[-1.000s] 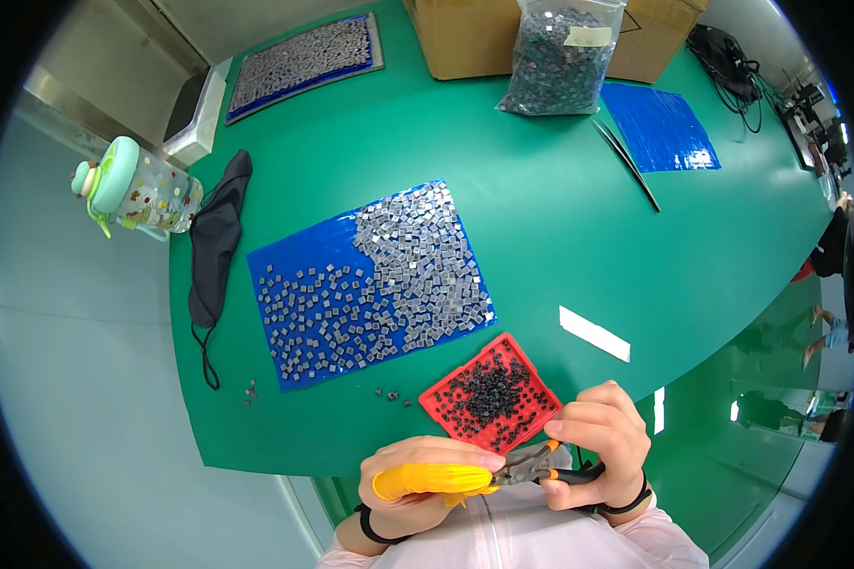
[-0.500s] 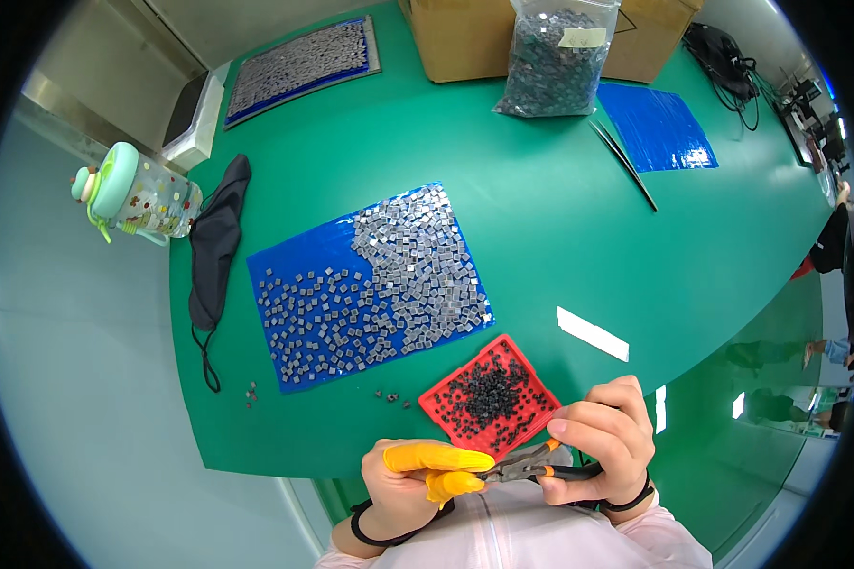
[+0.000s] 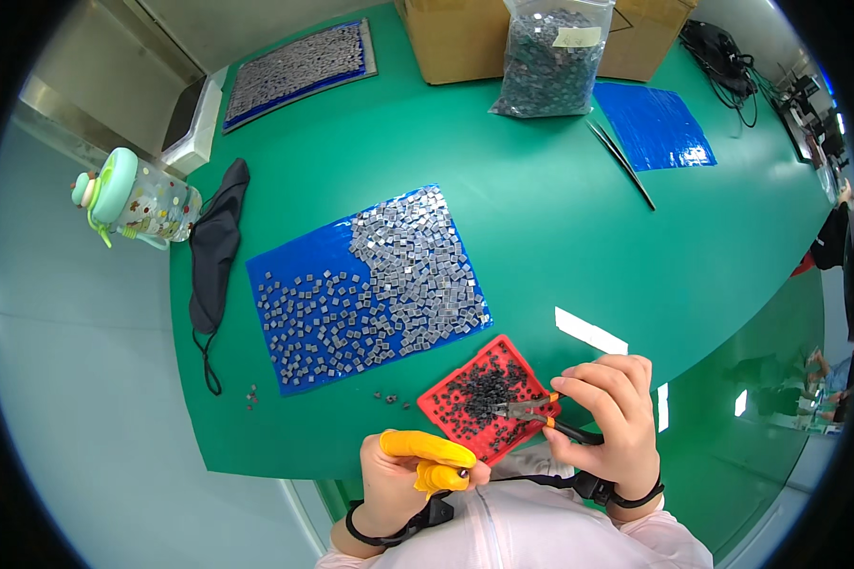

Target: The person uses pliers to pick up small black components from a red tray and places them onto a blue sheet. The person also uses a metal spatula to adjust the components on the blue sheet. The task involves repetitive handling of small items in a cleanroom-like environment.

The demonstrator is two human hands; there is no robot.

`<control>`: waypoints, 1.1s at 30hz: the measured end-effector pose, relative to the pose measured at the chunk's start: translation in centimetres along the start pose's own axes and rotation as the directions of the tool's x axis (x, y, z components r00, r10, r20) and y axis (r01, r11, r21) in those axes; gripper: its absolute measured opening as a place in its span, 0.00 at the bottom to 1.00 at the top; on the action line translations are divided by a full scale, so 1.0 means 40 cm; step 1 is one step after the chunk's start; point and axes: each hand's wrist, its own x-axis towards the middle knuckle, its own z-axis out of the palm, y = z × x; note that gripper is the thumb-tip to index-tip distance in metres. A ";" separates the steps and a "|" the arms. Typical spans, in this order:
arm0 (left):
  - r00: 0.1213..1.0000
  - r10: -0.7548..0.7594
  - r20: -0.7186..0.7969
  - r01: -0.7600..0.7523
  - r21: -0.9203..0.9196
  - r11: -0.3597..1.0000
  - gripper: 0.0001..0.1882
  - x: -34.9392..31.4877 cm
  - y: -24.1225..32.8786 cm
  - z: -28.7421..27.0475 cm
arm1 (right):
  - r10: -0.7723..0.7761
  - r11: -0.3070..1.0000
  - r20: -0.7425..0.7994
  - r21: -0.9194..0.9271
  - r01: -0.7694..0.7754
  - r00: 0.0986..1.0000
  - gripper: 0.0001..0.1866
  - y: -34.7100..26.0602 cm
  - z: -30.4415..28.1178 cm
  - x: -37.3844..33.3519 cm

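My left hand (image 3: 389,486) wears yellow covers (image 3: 427,444) on its thumb and forefinger. Pinched between those fingertips is a small dark piece (image 3: 463,472), too small to make out well. With my right hand (image 3: 621,417) I grip pliers (image 3: 520,410) that have black and orange handles. Their jaws reach over the red tray (image 3: 431,403), at the small black parts (image 3: 489,387) heaped in it; whether they close on one I cannot tell. Left of the tray, several loose dark bits (image 3: 389,398) lie on the green table (image 3: 332,446).
A blue sheet (image 3: 304,251) bears many small grey square pieces. Tweezers (image 3: 621,163), another blue sheet (image 3: 659,133), a filled plastic bag (image 3: 550,76) and cardboard boxes (image 3: 455,43) are farther back. A dark mask (image 3: 216,247) and a bottle (image 3: 147,199) are on the left; a white strip (image 3: 590,330) lies right.
The pliers have moved away from my left fingers, up and left over the tray's black parts. My left hand has shifted slightly, its fingertips staying pinched together.
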 end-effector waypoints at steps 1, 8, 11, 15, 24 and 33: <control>0.998 0.059 0.011 -0.060 0.095 0.994 0.09 0.004 -0.004 -0.001 | 0.013 1.000 -0.004 0.019 -0.013 1.000 0.26 0.002 -0.002 -0.002; 0.983 0.174 0.062 -0.167 0.701 0.693 0.12 0.020 -0.021 0.024 | 0.004 0.998 0.024 0.067 -0.006 1.000 0.25 0.013 -0.005 -0.016; 0.940 0.316 0.129 -0.270 0.848 0.456 0.14 0.032 -0.032 0.031 | -0.004 0.999 0.016 0.053 0.003 1.000 0.24 0.014 -0.007 -0.016; 0.887 0.428 0.173 -0.327 0.890 0.319 0.13 0.044 -0.027 0.031 | 0.070 0.996 -0.065 -0.045 -0.073 0.995 0.23 0.031 -0.018 -0.015; 0.973 0.192 -0.125 -0.108 0.492 0.864 0.09 0.010 -0.012 0.026 | 0.331 0.822 -0.330 -0.358 -0.442 0.884 0.25 0.203 -0.022 -0.032; 0.986 0.131 -0.105 -0.098 0.269 0.958 0.06 0.015 -0.009 0.011 | 0.114 0.947 -0.148 -0.281 -0.152 0.982 0.26 0.117 -0.013 -0.023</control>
